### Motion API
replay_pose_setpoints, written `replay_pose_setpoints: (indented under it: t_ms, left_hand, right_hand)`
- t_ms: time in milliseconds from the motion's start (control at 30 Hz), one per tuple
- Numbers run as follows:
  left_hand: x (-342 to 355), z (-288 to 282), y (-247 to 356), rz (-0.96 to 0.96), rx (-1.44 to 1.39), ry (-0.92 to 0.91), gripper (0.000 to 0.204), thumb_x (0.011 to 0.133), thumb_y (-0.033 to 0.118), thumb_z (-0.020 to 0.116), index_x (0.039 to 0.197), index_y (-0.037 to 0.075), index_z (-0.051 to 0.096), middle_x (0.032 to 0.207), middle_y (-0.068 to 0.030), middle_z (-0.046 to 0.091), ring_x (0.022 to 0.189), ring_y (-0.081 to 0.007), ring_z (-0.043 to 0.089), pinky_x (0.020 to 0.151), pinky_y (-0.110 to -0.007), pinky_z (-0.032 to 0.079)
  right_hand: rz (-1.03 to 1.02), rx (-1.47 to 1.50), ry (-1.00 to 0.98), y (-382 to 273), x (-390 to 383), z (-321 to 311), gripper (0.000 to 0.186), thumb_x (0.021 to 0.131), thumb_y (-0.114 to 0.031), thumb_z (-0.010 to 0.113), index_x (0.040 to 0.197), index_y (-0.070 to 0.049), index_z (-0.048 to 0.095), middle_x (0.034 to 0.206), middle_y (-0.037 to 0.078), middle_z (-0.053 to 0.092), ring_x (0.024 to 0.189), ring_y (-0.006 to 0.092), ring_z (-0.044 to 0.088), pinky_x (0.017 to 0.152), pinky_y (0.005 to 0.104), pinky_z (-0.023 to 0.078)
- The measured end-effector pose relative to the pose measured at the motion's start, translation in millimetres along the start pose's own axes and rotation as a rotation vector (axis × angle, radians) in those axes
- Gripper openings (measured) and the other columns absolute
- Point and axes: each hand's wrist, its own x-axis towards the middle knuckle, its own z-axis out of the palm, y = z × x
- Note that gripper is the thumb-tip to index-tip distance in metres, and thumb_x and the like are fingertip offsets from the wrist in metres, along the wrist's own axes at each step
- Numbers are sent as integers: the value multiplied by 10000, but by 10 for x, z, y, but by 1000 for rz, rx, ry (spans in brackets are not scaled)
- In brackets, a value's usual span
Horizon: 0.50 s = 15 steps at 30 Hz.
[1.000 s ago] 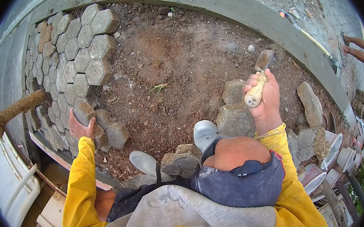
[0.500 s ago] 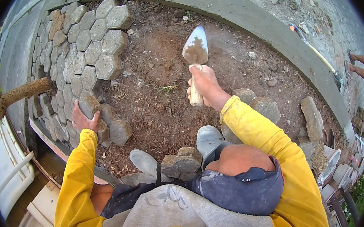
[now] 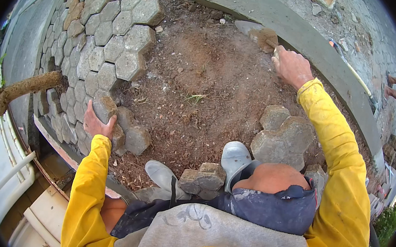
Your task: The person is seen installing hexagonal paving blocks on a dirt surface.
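Here the trowel (image 3: 258, 34) juts leftward and forward from the right grip (image 3: 291, 67).

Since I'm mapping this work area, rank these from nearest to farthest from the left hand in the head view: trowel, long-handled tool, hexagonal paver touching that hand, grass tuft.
1. Hexagonal paver: touching the left hand.
2. Grass tuft: to its right, on bare soil.
3. Trowel: upper right, in the right hand.
4. Long-handled tool: far right, beyond the kerb.
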Motion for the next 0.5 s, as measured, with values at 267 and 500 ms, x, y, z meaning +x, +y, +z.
replay_pose_setpoints:
  t_ms: [267,500]
  left_hand:
    - [48,-17,66,-25,32,-14,1069,624,424,802,1537,207,289,1417,-124,471,1354,-336,408,1130,-564,238]
    - [7,-76,-25,-15,46,13,1070,619,436,800,1535,213,293,1415,-110,473,1346,-337,417,1125,-565,249]
  right_hand:
    - [14,159,-21,-168,-469,279,441,897,-415,663,1143,-59,575,839,196,701,829,389,702,736,522,542]
    - [-105,584,288,-571,-400,88,359,878,-291,682,1123,-46,589,862,206,706,847,418,695,757,513,544]
